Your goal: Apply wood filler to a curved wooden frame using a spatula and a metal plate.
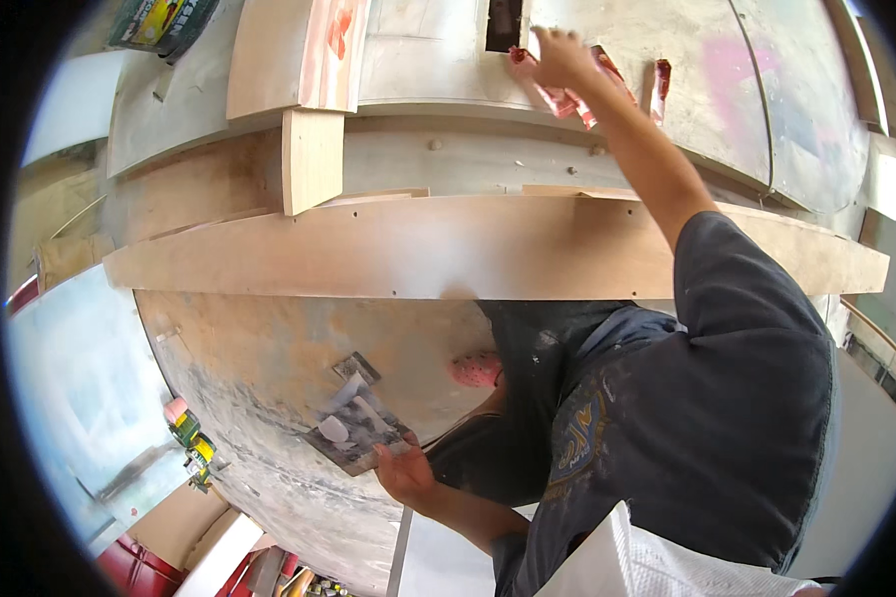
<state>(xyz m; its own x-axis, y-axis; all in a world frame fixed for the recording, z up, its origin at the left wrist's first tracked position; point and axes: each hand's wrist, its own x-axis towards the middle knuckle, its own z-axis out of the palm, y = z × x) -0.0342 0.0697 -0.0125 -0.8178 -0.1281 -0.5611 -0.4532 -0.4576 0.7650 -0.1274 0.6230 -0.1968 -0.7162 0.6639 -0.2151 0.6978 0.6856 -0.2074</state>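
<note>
My left hand (405,474) is closed on the edge of a dark flat putty board (360,450), low in the view. White putty (335,430) is smeared on the board. A putty knife with a pale handle and grey metal blade (356,367) appears to lie across its far end. My right hand (565,62) is stretched out over the bench, its fingers bent around a crumpled red-and-white tube (534,84). The palm hides part of that tube. Beside this hand lie another red tube (615,74) and a separate one (660,92) farther right.
A long curved wooden board (448,244) runs across in front of me. A wooden box-like piece (294,55) with a red smear juts from the bench (418,60). A dark tub (164,25) stands at far left. Green and yellow cans (194,443) stand on the stained floor (259,348).
</note>
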